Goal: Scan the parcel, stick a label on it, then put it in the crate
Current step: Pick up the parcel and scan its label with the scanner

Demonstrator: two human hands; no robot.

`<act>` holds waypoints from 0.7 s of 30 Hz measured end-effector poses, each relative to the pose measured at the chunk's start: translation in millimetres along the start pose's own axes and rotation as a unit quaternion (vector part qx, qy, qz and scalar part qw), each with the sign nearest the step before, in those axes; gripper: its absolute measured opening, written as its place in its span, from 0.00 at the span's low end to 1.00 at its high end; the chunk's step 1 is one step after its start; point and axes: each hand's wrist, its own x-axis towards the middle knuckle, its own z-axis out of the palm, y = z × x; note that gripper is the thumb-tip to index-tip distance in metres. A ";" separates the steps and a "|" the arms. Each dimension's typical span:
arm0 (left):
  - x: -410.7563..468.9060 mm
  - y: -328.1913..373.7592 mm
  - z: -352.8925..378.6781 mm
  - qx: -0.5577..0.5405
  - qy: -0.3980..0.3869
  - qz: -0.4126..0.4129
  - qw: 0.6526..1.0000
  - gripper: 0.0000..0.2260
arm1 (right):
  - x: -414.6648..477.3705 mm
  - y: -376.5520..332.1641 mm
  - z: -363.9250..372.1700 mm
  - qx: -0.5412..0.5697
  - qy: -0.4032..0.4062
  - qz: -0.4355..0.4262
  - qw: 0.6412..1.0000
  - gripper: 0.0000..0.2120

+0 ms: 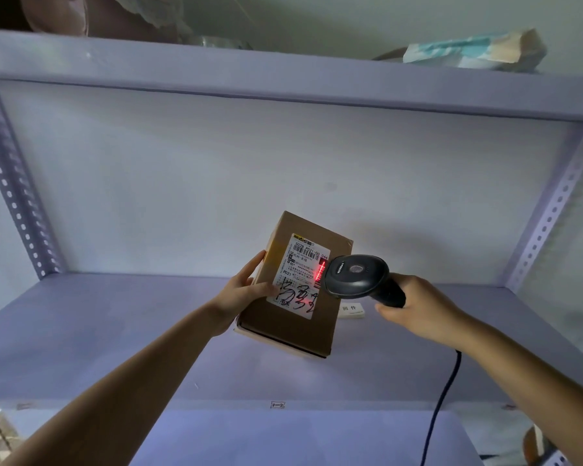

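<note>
Cardboard parcel: held tilted above the lilac shelf, centre of view. Left hand clasps its left edge, thumb laid over the white shipping label, fingers along the far side.

Barcode scanner: black, just right of the parcel, head close to the label; red beam falls on the label's right edge. Right hand is wrapped around its handle. Dark cable trails toward the near edge.

Small white tag: on the shelf, partly hidden behind parcel and scanner. Label print mostly illegible.
</note>
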 end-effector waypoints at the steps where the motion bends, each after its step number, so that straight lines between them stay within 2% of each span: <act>1: -0.5 -0.7 -0.5 -0.002 0.001 0.001 1.000 0.47 | -0.5 -0.1 0.4 -0.005 -0.001 0.003 1.000 0.12; 8: -2.3 -2.8 -3.1 -0.013 0.005 0.006 1.000 0.47 | -3.1 -6.4 0.6 -0.011 -0.002 0.005 1.000 0.16; 10: -2.1 -2.7 -3.1 -0.015 0.004 0.006 1.000 0.47 | -3.1 -6.0 1.2 -0.015 0.001 0.007 1.000 0.15; 12: -1.6 -2.2 -3.1 -0.018 0.004 0.005 1.000 0.48 | -3.8 -5.4 -0.4 0.002 0.010 0.007 1.000 0.09; 14: -0.4 -2.3 -3.5 -0.021 0.004 0.003 1.000 0.48 | -4.3 -2.2 -4.6 0.036 0.023 0.015 0.999 0.10; 17: 1.5 -3.0 -5.2 -0.024 0.001 0.000 1.000 0.47 | -1.0 13.0 -11.9 0.084 0.054 0.067 0.993 0.14; 21: 3.0 -4.5 -6.4 -0.040 0.007 0.003 0.999 0.46 | 17.3 70.7 -13.0 0.107 0.100 0.212 0.966 0.14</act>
